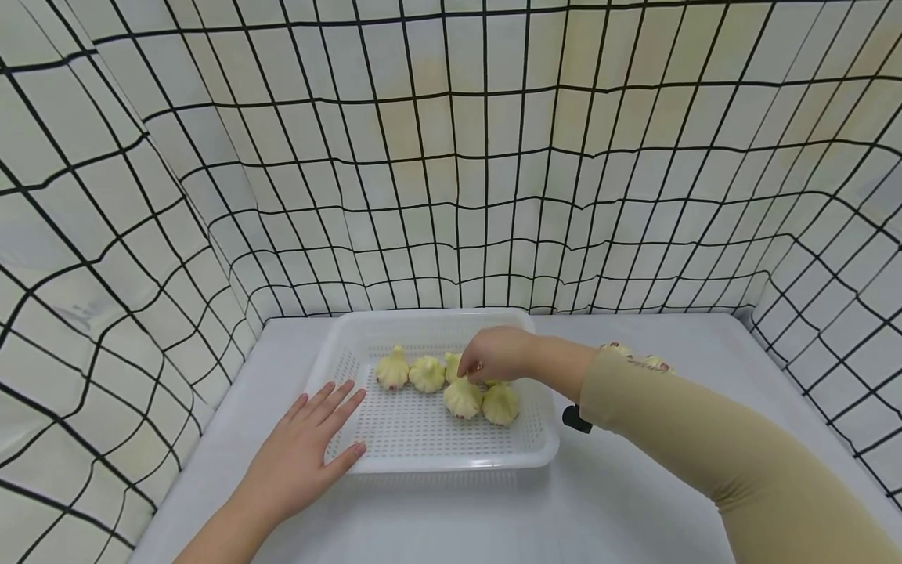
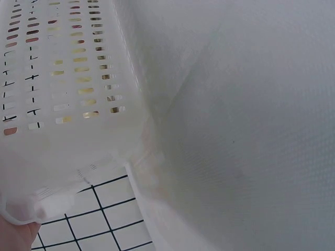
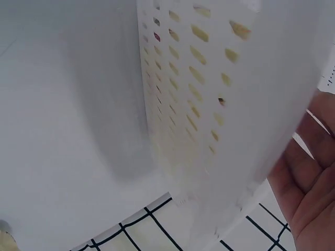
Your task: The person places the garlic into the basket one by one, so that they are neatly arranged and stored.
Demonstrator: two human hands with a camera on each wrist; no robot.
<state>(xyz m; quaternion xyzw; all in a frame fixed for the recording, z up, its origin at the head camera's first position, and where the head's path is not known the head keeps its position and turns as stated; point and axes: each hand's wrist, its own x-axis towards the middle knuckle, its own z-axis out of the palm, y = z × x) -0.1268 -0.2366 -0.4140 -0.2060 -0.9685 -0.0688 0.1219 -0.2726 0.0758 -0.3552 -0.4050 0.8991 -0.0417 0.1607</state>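
A white perforated plastic basket (image 1: 451, 462) sits on the table, holding several pale yellow garlic bulbs (image 1: 392, 368) with pointed tops. My right hand (image 1: 500, 354) reaches over the right side into it, fingers bent down. Its fingertips pinch the top of a garlic bulb (image 1: 463, 399) in the front of the group; another lies beside it. In the right wrist view, the basket wall hides the fingertips of that hand (image 3: 309, 183). My left hand (image 1: 299, 454) is spread at the basket's left rim, fingers straight. Only a bit of the left hand (image 2: 15, 235) shows in the left wrist view.
More garlic bulbs (image 1: 658, 363) lie on the table right of the basket, partly covered by the right sleeve (image 1: 676, 431). Black netting (image 1: 451, 149) over white walls encloses the table (image 1: 599, 501) at the back and both sides. A black device (image 1: 578, 419) sits by the right wrist.
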